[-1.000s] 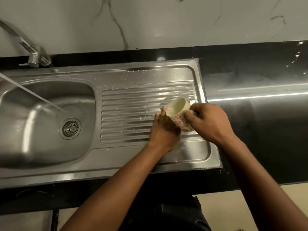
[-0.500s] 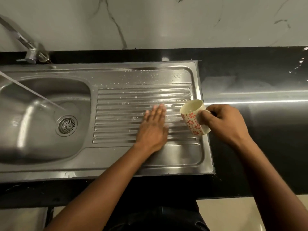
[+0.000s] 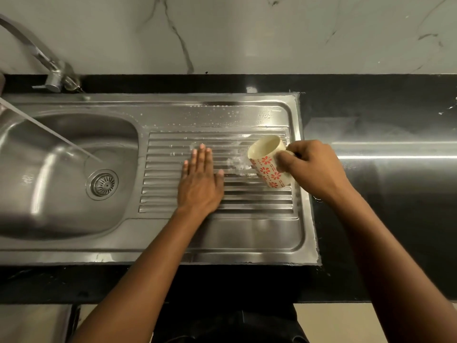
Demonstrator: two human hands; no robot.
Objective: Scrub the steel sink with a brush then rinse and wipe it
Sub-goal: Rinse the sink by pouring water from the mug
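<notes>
— What were the hands doing?

— The left hand (image 3: 200,184) lay flat, palm down, with its fingers straight and close together. It pressed on the ridges of the drainboard (image 3: 247,229) and held nothing. The right hand (image 3: 311,167) gripped a cream mug (image 3: 268,164) printed with red flowers, fingers curled round its side.

— How did the mug sit?

— It was tipped over, mouth toward the left and upward, above the right end of the ridges. I could not tell whether it touched the steel. A pale wet patch (image 3: 238,162) lay on the ridges just beside its mouth, between the two hands.

— And the steel sink (image 3: 148,102)?

— It was set into a black counter (image 3: 371,107). Its basin (image 3: 49,194) was on the left, with a round drain strainer (image 3: 102,182) in the bottom. A thin water stream (image 3: 49,131) slanted down into the basin. The faucet (image 3: 53,70) stood at the back left corner. Droplets dotted the flat steel behind the ridges.

— Any writing?

— Only a small stamped patch (image 3: 264,116) near the drainboard's back right corner, too small to read. A white marble wall (image 3: 222,33) with grey veins rose behind the counter.
</notes>
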